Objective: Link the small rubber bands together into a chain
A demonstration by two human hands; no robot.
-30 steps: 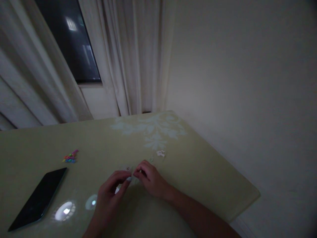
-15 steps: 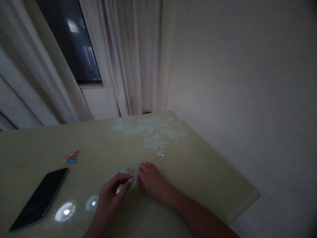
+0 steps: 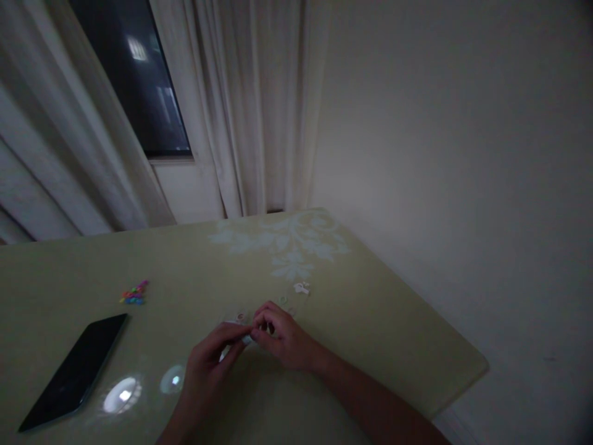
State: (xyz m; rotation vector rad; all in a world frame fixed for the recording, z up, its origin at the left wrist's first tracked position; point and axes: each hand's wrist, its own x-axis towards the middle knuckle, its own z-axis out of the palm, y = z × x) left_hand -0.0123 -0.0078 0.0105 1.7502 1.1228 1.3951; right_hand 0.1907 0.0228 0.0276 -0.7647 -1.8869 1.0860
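Note:
My left hand (image 3: 215,353) rests low over the table with its thumb and fingers pinched on a small whitish piece (image 3: 247,339). My right hand (image 3: 282,337) meets it from the right, its thumb and forefinger closed at the same piece. Whether the right fingers hold something of their own cannot be made out. Just behind the left fingers lies a small ring-shaped item (image 3: 240,316). Beyond the right hand are a pale ring (image 3: 283,300) and a small white cut-out piece (image 3: 301,288).
A black phone or tablet (image 3: 76,371) lies on the left of the table (image 3: 393,346). Behind it is a small pile of brightly coloured pieces (image 3: 134,293). Light reflects off the glossy top. A wall borders the right side, with curtains (image 3: 250,123) at the back.
My right hand has turned and its fingertips have come left to meet the whitish piece in my left hand. Another small ring now shows behind the right hand. The left hand has hardly moved.

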